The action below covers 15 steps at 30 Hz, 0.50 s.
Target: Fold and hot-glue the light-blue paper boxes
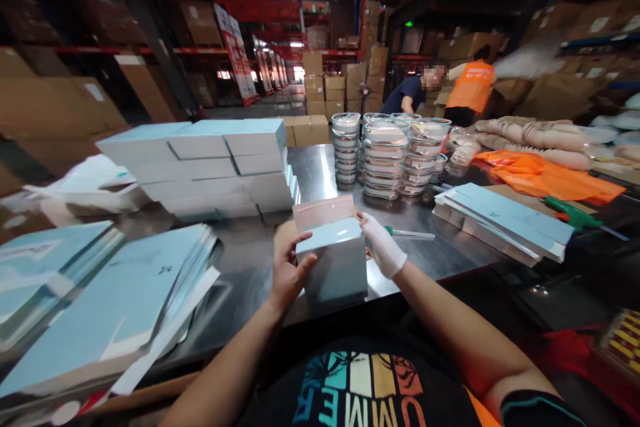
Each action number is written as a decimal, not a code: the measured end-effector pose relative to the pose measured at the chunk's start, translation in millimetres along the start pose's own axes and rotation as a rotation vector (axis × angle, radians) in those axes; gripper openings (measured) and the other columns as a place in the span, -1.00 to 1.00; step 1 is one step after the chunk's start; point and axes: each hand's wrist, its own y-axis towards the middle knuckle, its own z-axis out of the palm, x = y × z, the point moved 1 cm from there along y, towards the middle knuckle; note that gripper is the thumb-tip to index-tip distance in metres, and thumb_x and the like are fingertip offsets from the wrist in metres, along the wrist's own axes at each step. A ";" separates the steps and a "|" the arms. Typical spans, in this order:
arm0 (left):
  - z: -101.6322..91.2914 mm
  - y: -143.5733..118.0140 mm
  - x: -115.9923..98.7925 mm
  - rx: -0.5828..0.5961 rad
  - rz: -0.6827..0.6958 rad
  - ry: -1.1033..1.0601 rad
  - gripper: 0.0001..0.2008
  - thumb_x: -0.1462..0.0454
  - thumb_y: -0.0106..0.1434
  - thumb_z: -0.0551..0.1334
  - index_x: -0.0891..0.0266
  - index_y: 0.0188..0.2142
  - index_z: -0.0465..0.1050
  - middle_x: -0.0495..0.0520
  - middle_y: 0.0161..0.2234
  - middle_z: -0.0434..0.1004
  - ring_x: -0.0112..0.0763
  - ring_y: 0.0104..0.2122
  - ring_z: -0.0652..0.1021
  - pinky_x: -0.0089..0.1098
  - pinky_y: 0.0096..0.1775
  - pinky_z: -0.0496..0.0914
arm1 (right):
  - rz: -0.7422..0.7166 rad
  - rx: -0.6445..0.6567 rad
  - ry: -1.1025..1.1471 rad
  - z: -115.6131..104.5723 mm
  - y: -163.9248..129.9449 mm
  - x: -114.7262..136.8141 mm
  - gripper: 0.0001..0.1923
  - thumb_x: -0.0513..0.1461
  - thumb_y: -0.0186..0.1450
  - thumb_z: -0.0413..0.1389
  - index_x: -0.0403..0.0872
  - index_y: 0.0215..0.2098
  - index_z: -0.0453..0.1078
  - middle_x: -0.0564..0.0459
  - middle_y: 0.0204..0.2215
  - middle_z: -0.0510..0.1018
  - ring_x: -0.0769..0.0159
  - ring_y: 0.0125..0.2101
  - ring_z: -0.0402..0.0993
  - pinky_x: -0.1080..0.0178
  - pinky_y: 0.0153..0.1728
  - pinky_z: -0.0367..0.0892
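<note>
In front of my body a light blue cardboard box (pixel 336 270) stands on the metal table, its pinkish-white end flap (pixel 324 211) raised at the far side. My bare left hand (pixel 293 268) grips the box's left side, thumb on the near face and fingers over the top edge. On the right, my right hand (pixel 383 247) in a white glove holds the upper right edge by the flap; some of its fingers are hidden behind the box. A green-handled glue gun (pixel 389 230) with a clear glue stick lies just beyond the gloved hand.
Finished-looking blue and white boxes (pixel 210 167) are stacked at the back left. Flat blue cartons (pixel 115 300) lie front left, more flat cartons (pixel 505 217) at right. Lidded containers (pixel 385 157) form several stacks. Beyond are an orange bag (pixel 550 173), another green glue gun (pixel 570 212) and two co-workers (pixel 470 87).
</note>
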 end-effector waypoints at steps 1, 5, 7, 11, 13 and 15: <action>0.3 -1.6 3.1 0.022 0.024 0.013 -0.29 -0.31 0.05 0.49 0.19 -0.09 0.66 0.20 -0.17 0.70 -0.09 -0.19 0.67 -0.23 -0.17 0.57 | -0.020 0.025 0.031 6.7 -1.5 3.3 -0.55 -0.12 0.46 -0.05 -0.05 0.21 0.43 -0.04 -0.17 0.70 0.15 -0.21 0.65 0.21 -0.25 0.55; -5.2 -7.8 18.2 0.063 0.090 0.080 -0.35 -0.30 0.17 0.42 0.19 -0.09 0.67 0.23 -0.12 0.70 0.01 -0.04 0.67 -0.13 0.00 0.56 | -0.109 0.073 0.104 15.6 -5.8 7.5 -0.63 -0.18 0.32 0.03 -0.08 0.04 0.47 0.00 -0.27 0.65 0.14 -0.23 0.61 0.18 -0.17 0.55; -7.5 -9.0 23.6 0.055 0.125 0.125 -0.40 -0.28 0.20 0.40 0.19 -0.14 0.64 0.26 -0.05 0.67 0.05 0.06 0.64 -0.08 0.08 0.53 | -0.175 0.108 0.127 11.0 -6.5 5.8 -0.59 -0.12 0.28 0.12 -0.07 0.06 0.45 -0.05 -0.13 0.66 0.11 -0.09 0.61 0.15 0.00 0.53; -5.9 -6.5 20.3 -0.061 0.209 -0.019 -0.51 -0.12 0.19 0.51 0.15 -0.18 0.47 0.21 0.02 0.62 -0.04 0.10 0.64 -0.09 0.12 0.52 | -0.293 0.243 0.123 -4.7 -8.0 -2.5 -0.19 0.00 0.02 0.45 -0.06 0.17 0.40 -0.23 0.19 0.57 -0.05 0.14 0.56 0.02 0.19 0.46; -4.7 -3.1 12.5 -0.041 0.256 -0.130 -0.53 -0.03 0.18 0.56 0.12 -0.13 0.46 0.14 -0.10 0.65 -0.08 0.02 0.68 -0.09 0.09 0.55 | -0.359 0.223 0.077 -11.7 -10.6 -7.3 -0.23 -0.03 -0.03 0.51 -0.04 0.09 0.44 -0.31 0.33 0.45 -0.12 0.28 0.46 -0.07 0.32 0.34; -6.0 1.2 3.2 0.057 0.301 -0.121 -0.61 -0.01 0.21 0.56 0.13 -0.14 0.56 0.14 -0.17 0.66 -0.05 -0.01 0.70 -0.04 0.08 0.57 | -0.415 0.197 0.069 -15.6 -14.9 -10.0 -0.45 -0.04 0.09 0.47 -0.02 -0.03 0.47 -0.30 0.42 0.36 -0.10 0.37 0.38 -0.12 0.40 0.22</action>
